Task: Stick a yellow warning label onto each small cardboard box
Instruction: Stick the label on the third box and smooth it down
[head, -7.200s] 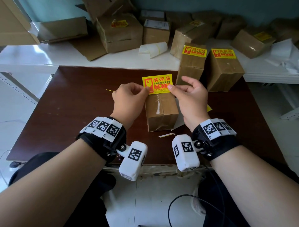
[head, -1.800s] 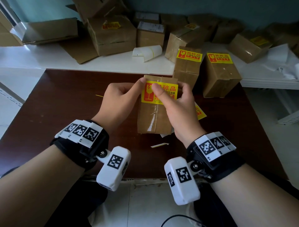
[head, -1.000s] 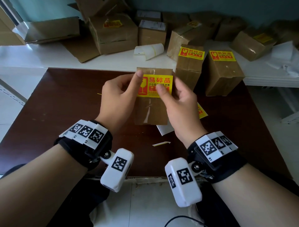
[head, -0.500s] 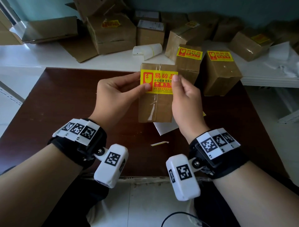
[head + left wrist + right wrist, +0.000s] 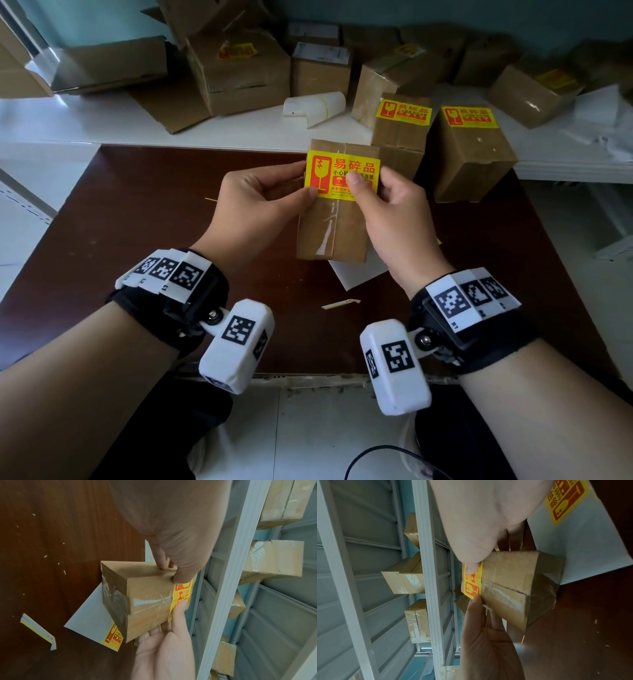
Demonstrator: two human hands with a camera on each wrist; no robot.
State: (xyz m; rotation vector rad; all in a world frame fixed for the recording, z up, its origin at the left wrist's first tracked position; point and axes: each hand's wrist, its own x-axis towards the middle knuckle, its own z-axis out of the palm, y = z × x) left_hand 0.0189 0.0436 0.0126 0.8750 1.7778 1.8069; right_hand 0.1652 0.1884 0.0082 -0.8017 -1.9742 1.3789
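— Where is the box at this moment?

— Between both hands, lifted off the brown table (image 5: 144, 219). The small cardboard box (image 5: 334, 229) is tilted with its taped top face toward the head camera, and the yellow warning label (image 5: 342, 174) lies across the far end of that face.

— How does the left hand hold it?

— The left hand (image 5: 255, 202) grips the box's left side: its thumb lies on the label's lower left corner, and the other fingers curl round behind the box. In the left wrist view the thumb tip presses at the label's edge.

— And the right hand?

— The right hand (image 5: 390, 209) clasps the right side, fingers wrapped behind, with its thumb (image 5: 356, 183) pressed flat on the label's lower middle, covering some of the print.

— What lies below the hands?

— A white backing sheet (image 5: 352, 274) on the table just under the box; the wrist views show another yellow label (image 5: 114, 637) on it. Nearer the wrists lies a small strip of paper (image 5: 340, 303).

— Beyond the fingers?

— Two labelled boxes (image 5: 472, 154) stand just past the right hand at the table's far edge. Farther off, a white bench (image 5: 85, 120) carries more cardboard boxes (image 5: 239, 72) and a curled white roll of backing (image 5: 315, 106).
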